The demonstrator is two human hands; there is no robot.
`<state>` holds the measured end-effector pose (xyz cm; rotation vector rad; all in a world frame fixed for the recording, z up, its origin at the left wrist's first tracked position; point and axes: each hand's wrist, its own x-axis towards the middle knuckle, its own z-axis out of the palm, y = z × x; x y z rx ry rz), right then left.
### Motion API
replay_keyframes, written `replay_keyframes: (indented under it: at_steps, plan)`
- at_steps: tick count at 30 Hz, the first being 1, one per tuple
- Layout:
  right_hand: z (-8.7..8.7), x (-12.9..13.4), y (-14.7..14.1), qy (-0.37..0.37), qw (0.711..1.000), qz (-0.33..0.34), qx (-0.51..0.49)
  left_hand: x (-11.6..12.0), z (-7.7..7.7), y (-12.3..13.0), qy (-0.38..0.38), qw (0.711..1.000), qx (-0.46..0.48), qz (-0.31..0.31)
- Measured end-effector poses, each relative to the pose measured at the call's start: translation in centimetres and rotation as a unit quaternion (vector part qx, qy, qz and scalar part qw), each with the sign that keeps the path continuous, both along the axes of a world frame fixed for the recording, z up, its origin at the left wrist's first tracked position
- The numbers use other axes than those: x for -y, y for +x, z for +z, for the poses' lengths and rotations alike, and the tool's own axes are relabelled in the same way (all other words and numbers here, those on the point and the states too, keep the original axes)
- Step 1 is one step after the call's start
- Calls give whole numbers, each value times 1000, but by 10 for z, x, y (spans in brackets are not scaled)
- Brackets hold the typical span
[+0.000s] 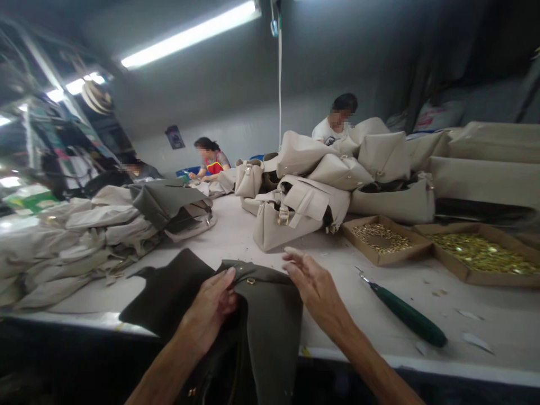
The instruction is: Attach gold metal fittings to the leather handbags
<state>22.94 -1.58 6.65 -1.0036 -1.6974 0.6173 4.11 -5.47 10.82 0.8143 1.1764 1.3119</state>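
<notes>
A dark olive-grey handbag (274,320) hangs over the table's front edge, with a small gold ring fitting (251,281) near its top. My left hand (213,304) pinches the bag's upper edge between thumb and fingers. Beside the bag's right side is my right hand (310,284), fingers apart and slightly curled, with nothing visible in it; whether it touches the bag I cannot tell. A dark flap (169,295) of the same material spreads out to the left. To the right lies a hooked awl (407,315) with a green handle.
Two cardboard trays hold small metal parts: one tray (382,260) at centre right, the other tray (466,277) farther right. Beige bags (291,219) are heaped behind. Unfinished beige pieces (76,247) and a grey bag (164,199) lie left. Several people, including one person (215,163), sit beyond.
</notes>
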Motion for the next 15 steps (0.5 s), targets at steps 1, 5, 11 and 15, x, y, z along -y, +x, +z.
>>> replay_keyframes:
  at_steps: [1, 5, 11, 15]
  plan:
    - [-1, -10, 15, -16, 999, -26, 12, 1, 0, -1, -6, 1000, -1, -1]
    - [-16, -40, 64, -42, 980, -113, 158, 2, -4, -7, -39, 999, -14, -11]
    - [-40, -49, 76, -52, 965, -99, 239, 6, 1, -3, -56, 998, -14, 0]
    - [-42, -53, 67, -55, 956, -82, 277, 8, 2, 1, -65, 998, 5, 22]
